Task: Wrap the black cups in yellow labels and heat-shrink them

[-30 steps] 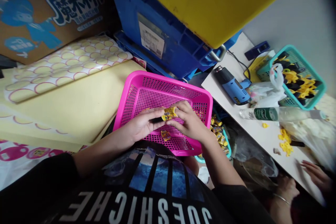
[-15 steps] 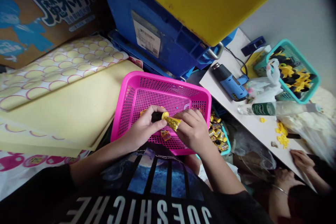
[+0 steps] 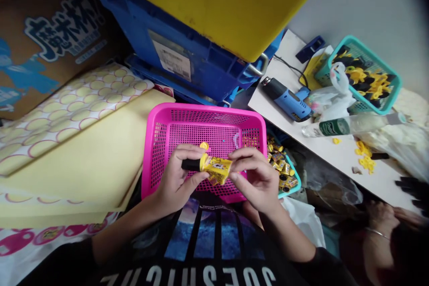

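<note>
Yellow-labelled tube (image 3: 217, 167) above pink basket (image 3: 208, 109)

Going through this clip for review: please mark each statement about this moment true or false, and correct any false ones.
1. The left hand and right hand hold a yellow printed tube above a pink plastic mesh basket. True.
2. A small round yellow cap lies in the pink basket. True.
3. A blue-and-black heat gun lies in the pink basket. False: it lies on a white table.
4. A teal plastic basket holds blue pieces. False: it holds yellow and black pieces.
</note>
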`<control>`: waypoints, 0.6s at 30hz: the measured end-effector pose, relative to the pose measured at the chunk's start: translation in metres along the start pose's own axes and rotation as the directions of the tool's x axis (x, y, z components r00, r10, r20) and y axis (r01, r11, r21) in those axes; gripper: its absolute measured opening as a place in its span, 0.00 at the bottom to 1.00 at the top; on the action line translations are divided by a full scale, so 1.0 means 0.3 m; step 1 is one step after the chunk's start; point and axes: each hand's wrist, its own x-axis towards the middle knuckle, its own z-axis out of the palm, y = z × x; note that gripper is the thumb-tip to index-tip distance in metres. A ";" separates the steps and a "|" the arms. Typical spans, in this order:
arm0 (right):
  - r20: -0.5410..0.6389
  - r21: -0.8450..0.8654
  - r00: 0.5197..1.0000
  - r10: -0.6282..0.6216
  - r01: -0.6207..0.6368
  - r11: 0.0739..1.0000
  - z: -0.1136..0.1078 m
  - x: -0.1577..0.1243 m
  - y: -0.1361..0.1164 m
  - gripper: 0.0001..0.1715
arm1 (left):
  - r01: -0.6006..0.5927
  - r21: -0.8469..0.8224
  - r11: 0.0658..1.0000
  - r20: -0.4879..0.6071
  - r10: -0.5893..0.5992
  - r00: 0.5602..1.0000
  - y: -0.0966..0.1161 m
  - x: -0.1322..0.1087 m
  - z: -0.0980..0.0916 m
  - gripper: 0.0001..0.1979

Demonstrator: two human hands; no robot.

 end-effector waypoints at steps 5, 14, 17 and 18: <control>0.056 0.086 0.989 0.139 -0.144 0.986 -0.004 0.017 0.009 0.20 | -0.050 0.023 0.998 0.063 0.048 0.997 0.002 0.004 -0.002 0.14; 0.087 -0.260 0.981 -0.175 0.192 0.946 0.028 0.033 0.016 0.07 | -0.145 0.133 0.980 0.174 0.121 0.977 0.015 0.013 -0.013 0.14; -0.020 -0.262 0.975 -0.222 0.209 0.942 0.050 0.014 0.025 0.05 | -0.155 0.142 0.978 0.185 0.128 0.974 0.020 0.018 -0.010 0.14; -0.064 -0.239 0.977 -0.205 0.185 0.953 0.058 0.008 0.026 0.05 | -0.156 0.141 0.978 0.195 0.127 0.973 0.022 0.019 -0.009 0.14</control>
